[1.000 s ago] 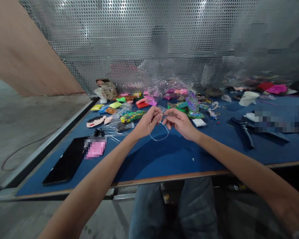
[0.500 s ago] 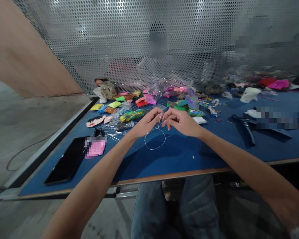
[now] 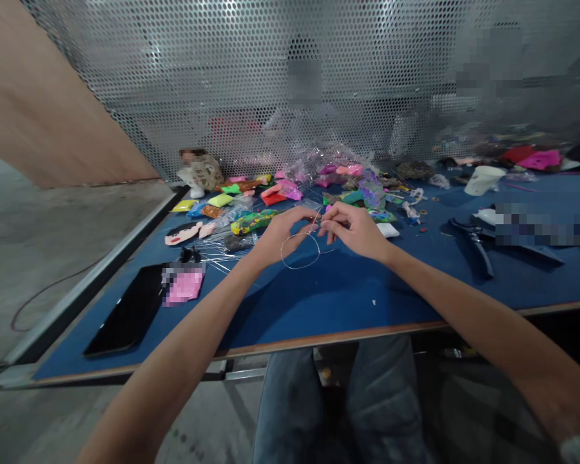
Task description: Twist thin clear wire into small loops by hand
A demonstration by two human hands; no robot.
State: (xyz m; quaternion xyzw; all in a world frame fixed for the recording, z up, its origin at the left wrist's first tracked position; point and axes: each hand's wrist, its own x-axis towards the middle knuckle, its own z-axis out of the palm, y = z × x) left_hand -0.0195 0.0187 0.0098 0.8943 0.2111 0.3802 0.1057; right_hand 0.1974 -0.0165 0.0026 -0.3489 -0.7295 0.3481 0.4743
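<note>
A thin silvery wire, bent into a round loop, hangs from my fingers above the blue tabletop. My left hand pinches it near the top of the loop, where a straight end sticks up. Close beside it, my right hand has its thumb and fingers pressed together at the same spot on the wire. The fingertips hide exactly how the wire crosses there. Behind my left hand lie more straight wires and a yellow-green mottled lump of clay.
A black phone and a pink packet lie at the left. Pliers rest at the right, with a white cup behind. Colourful clay packets line the back before a perforated metal screen.
The wire loop has risen and tilted, so it looks flatter. My left hand has shifted slightly left and its fingers have spread a little; my right fingers have changed their hold.
</note>
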